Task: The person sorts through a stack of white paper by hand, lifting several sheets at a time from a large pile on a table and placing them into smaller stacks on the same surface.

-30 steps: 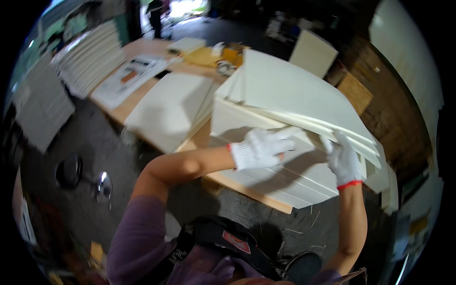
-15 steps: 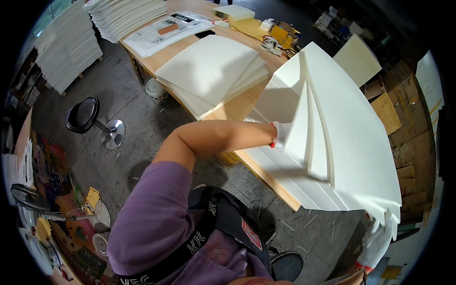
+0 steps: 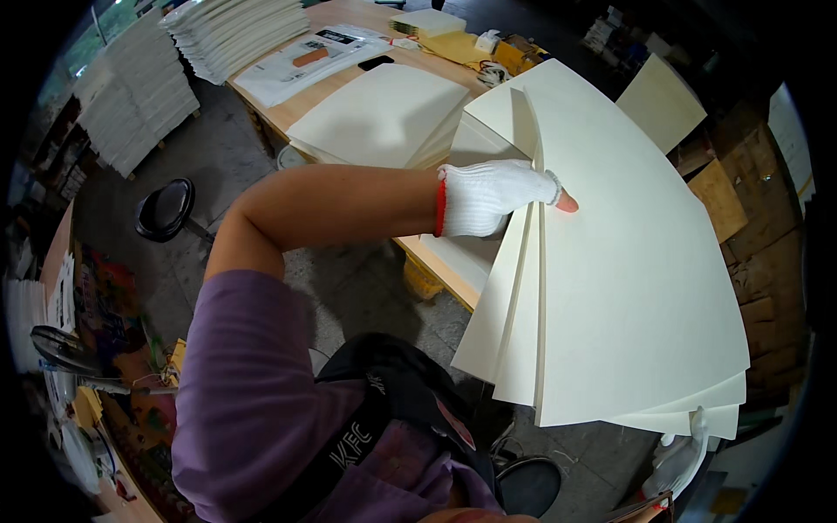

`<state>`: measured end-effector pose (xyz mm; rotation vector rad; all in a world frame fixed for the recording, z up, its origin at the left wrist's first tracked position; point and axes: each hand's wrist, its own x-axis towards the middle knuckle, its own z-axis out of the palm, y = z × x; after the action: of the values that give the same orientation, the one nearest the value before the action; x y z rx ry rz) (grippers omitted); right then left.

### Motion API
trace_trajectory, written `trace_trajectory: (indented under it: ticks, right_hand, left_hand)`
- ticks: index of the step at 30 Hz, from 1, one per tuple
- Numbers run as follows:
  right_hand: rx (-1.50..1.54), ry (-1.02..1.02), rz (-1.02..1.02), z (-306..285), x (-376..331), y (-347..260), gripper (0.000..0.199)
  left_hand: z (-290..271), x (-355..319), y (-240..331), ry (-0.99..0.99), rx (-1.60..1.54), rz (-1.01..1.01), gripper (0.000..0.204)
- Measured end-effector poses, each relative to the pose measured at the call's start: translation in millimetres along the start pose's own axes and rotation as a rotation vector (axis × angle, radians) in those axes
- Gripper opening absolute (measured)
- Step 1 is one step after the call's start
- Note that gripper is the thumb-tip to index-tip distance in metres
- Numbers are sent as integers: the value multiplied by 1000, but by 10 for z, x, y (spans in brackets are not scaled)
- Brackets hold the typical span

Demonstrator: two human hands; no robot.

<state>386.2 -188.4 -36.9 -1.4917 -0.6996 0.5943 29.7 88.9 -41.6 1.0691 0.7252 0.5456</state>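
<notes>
Several large white boards (image 3: 641, 279), fanned out slightly, are held between my two hands at the right. My left hand (image 3: 488, 196), in a white knit glove with a red cuff, grips their left edges. Its bare thumb tip presses on the top board, while the other fingers are hidden underneath. At the lower right corner my right hand (image 3: 684, 462), also gloved, holds the edge of the boards; part of it is out of sight behind them. Left of my left hand, beyond my forearm, another fanned pile of white boards (image 3: 379, 109) lies on the wooden table (image 3: 440, 270).
Toward the far end of the table are a black phone (image 3: 376, 63), a white plastic bag (image 3: 296, 74) and yellow packaging (image 3: 449, 48). Tall white stacks (image 3: 139, 96) stand on the floor at left, near a black stool (image 3: 166, 209). Flattened cardboard (image 3: 745, 261) lies at right.
The boards have come up and toward me, covering more of the table's near edge. My left hand, mostly hidden behind them before, now shows with its thumb on top.
</notes>
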Motion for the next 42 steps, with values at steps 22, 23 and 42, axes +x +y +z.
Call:
trace_trajectory:
  ticks: [22,23,42]
  right_hand:
    - [178,-603,-336,4206,27,15,41]
    - [217,-625,-347,4568,-149,81,42]
    - [620,-444,545,6794,352,3199,40]
  left_hand:
    - [-3342,-988,-878,380,-436,810,40]
    - [-3278,-946,-825,420,-432,843,41]
    - [-4956,562,-2442,802,-739,461,42]
